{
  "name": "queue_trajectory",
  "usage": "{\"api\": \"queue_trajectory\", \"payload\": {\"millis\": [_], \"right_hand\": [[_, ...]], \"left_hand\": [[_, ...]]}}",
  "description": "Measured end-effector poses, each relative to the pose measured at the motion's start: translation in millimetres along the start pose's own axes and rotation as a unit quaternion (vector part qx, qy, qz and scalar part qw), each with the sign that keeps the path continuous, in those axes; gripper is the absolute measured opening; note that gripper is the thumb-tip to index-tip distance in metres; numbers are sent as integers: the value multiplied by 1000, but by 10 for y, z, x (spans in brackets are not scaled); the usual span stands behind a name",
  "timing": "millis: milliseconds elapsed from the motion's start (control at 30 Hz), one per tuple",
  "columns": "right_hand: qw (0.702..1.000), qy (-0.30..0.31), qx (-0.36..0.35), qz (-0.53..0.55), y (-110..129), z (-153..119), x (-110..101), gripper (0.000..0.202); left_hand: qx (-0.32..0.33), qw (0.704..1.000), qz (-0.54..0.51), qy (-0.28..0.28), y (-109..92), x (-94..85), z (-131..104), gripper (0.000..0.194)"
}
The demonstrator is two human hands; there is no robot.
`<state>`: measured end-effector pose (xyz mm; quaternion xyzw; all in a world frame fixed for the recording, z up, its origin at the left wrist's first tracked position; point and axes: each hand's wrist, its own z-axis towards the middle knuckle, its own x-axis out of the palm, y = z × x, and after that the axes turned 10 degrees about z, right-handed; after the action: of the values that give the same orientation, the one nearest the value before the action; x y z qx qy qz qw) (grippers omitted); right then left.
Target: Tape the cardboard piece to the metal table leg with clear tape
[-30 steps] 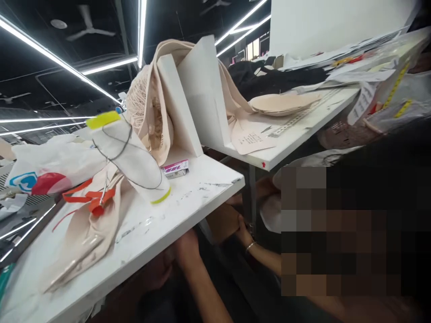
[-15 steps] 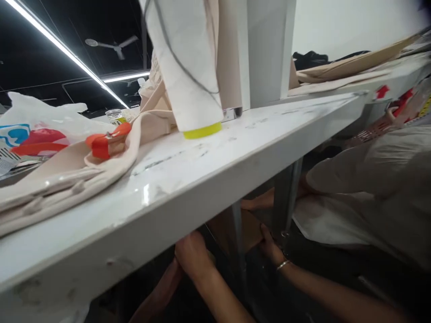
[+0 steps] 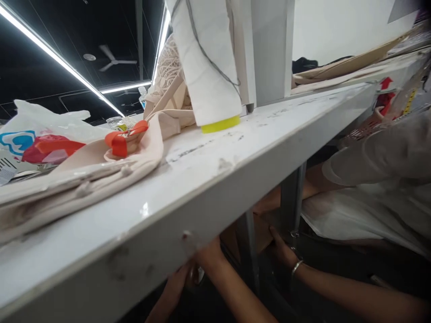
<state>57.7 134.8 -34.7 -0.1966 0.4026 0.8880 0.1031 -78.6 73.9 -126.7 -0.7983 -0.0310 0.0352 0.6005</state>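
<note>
White table [image 3: 235, 179] edge fills the view; both hands reach beneath it. Left hand [image 3: 210, 255] tucked under the table edge, grip cannot be told. Right hand [image 3: 283, 251], bracelet at wrist, presses on a brown cardboard box [image 3: 261, 224] by the metal table leg [image 3: 292, 197]. Hands apart.

A brown cardboard box [image 3: 261, 229] sits tilted under the white counter [image 3: 215, 179], behind a grey metal leg [image 3: 248, 251]
</note>
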Motion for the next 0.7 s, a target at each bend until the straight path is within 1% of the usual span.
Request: {"api": "queue_trajectory", "payload": {"millis": [100, 200, 333, 433, 567, 633, 700], "right_hand": [[998, -35, 37, 44, -148, 22, 23, 20], [991, -65, 71, 93, -226, 11, 71, 24], [976, -93, 111, 164, -304, 30, 100, 24], [959, -107, 140, 223, -442, 67, 47, 24], [927, -99, 202, 301, -624, 54, -40, 27], [905, -79, 250, 334, -647, 14, -41, 27], [881, -51, 302, 362, -624, -35, -21, 29]], "left_hand": [[-8, 999, 51, 7, -158, -157, -28, 55], [-28, 996, 82, 21, -321, -272, -13, 44], [-49, 991, 114, 44, -508, -328, -42, 35], [-60, 988, 131, 63, -642, -322, -87, 28], [-69, 985, 142, 72, -891, -336, -91, 28], [-67, 986, 138, 64, -1052, -375, -84, 29], [-53, 990, 124, 43, -1212, -419, -88, 30]]}}
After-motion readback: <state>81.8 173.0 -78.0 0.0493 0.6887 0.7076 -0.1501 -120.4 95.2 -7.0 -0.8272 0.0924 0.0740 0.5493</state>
